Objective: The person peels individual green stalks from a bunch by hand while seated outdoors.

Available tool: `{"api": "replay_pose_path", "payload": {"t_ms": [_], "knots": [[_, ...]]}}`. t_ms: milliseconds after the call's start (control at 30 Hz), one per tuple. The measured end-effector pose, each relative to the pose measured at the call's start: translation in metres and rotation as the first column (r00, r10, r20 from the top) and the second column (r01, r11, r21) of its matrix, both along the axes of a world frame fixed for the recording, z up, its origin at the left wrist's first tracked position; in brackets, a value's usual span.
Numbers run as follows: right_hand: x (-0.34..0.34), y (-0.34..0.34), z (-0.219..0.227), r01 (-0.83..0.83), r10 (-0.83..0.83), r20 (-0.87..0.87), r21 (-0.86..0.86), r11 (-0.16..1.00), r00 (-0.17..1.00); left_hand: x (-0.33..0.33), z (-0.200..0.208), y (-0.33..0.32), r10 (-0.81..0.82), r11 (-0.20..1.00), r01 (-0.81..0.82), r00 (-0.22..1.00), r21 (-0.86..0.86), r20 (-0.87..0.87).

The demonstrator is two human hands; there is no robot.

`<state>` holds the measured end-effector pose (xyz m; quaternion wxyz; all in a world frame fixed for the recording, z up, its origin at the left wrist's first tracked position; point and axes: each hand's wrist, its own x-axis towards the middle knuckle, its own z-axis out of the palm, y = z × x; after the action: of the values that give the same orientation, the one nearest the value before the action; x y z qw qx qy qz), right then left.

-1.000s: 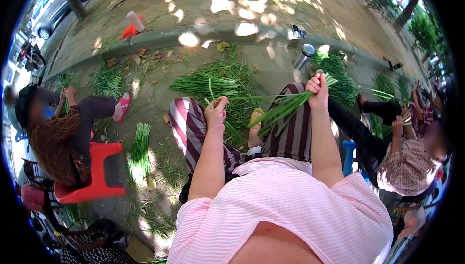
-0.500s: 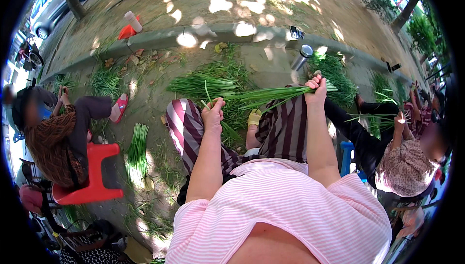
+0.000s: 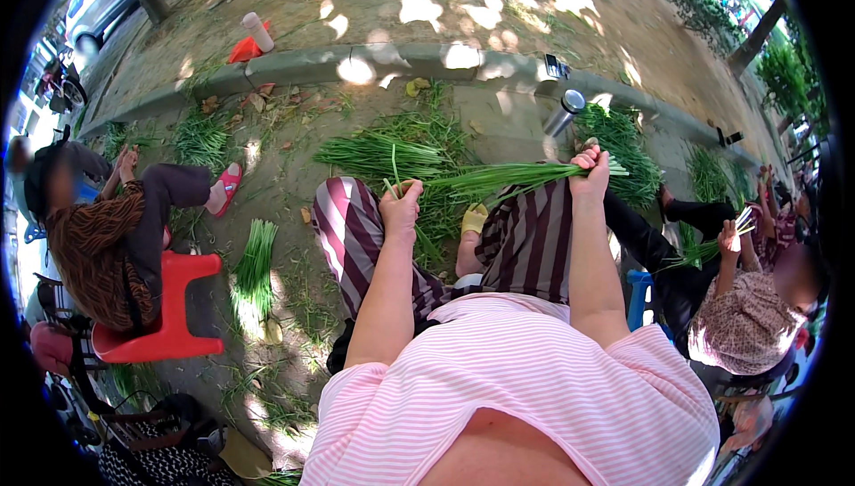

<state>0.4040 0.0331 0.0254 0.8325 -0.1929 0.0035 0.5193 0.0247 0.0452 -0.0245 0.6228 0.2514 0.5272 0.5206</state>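
Observation:
Above my right knee, my right hand (image 3: 591,174) is closed round the pale ends of a bunch of chives (image 3: 509,179). Their long green leaves stretch left across my lap toward my other hand. By my left knee, my left hand (image 3: 401,206) is closed too, pinching a few green blades that stick up past the thumb and hang below the fingers. Loose chives (image 3: 383,156) lie in a heap on the ground in front of my knees. A sorted bundle of chives (image 3: 256,272) rests on the ground to my left.
A steel flask (image 3: 565,114) stands near the low kerb (image 3: 410,60), beside another green heap (image 3: 628,152). At left, a person sits by a red plastic stool (image 3: 178,308). A co-worker's hand (image 3: 728,238) at right holds chives. A pink bottle (image 3: 257,32) stands beyond the kerb.
My hands keep their grips, with my left hand turned slightly. The co-worker on the right has raised their bunch of chives more upright. The whole view has shifted a little.

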Motion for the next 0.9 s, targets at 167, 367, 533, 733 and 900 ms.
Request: {"api": "replay_pose_path", "payload": {"t_ms": [167, 367, 533, 733, 900], "knots": [[-0.006, -0.001, 0.005, 0.007, -0.007, 0.028, -0.014, 1.000, 1.000, -0.001, 0.003, 0.000, 0.028, 0.999, -0.028, 0.999, -0.018, 0.020], [-0.013, -0.001, 0.010, 0.021, -0.019, 0.085, -0.028, 0.999, 0.996, -0.002, -0.002, 0.001, 0.063, 0.997, -0.057, 0.992, -0.056, 0.111], [-0.018, -0.001, 0.012, 0.021, -0.017, 0.107, -0.032, 0.999, 0.994, -0.005, 0.000, 0.003, 0.103, 0.991, -0.077, 0.955, -0.106, 0.276], [-0.023, 0.001, 0.013, 0.008, -0.002, 0.116, -0.047, 0.999, 0.993, -0.003, -0.003, 0.005, 0.202, 0.977, -0.156, 0.903, -0.147, 0.380], [-0.018, 0.001, 0.011, 0.020, -0.018, 0.080, -0.031, 0.999, 0.997, -0.005, -0.005, 0.008, 0.284, 0.959, -0.245, 0.860, -0.145, 0.424]]}}
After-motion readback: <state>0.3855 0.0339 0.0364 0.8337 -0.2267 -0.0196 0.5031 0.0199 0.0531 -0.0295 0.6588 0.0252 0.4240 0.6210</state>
